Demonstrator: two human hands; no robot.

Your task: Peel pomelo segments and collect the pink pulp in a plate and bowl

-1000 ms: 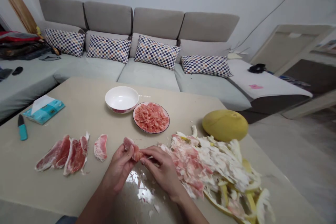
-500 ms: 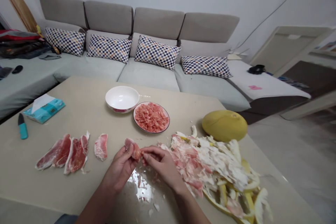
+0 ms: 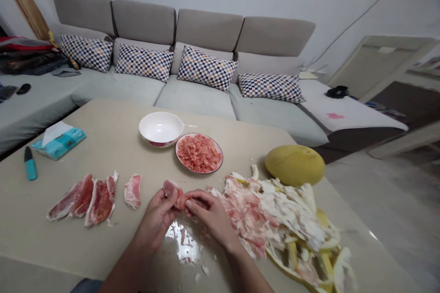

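A reddish pomelo segment [image 3: 174, 190] is held between my two hands above the table. My left hand [image 3: 160, 213] wraps round it, thumb on top. The fingertips of my right hand [image 3: 206, 213] pinch its right end. Beyond my hands, a dark-rimmed plate [image 3: 177, 155] carries a heap of loose red pomelo pulp [image 3: 199, 153]. Left of my hands lies a single pomelo segment [image 3: 132, 191], and farther left are several larger pomelo segments [image 3: 85, 199] with pale membrane on them. Small scraps lie on the table below my hands.
A pile of white pith, membranes and yellow peel [image 3: 288, 215] spreads at right, in front of a whole pomelo [image 3: 294, 165]. A white bowl [image 3: 161, 127] stands beside the plate. At far left are a tissue pack [image 3: 60, 141] and a knife with a turquoise handle [image 3: 30, 169]. A sofa [image 3: 195, 98] lines the back.
My hands stay at almost the same spot, both still on the segment. Its left end looks slightly turned. The view has shifted a little.
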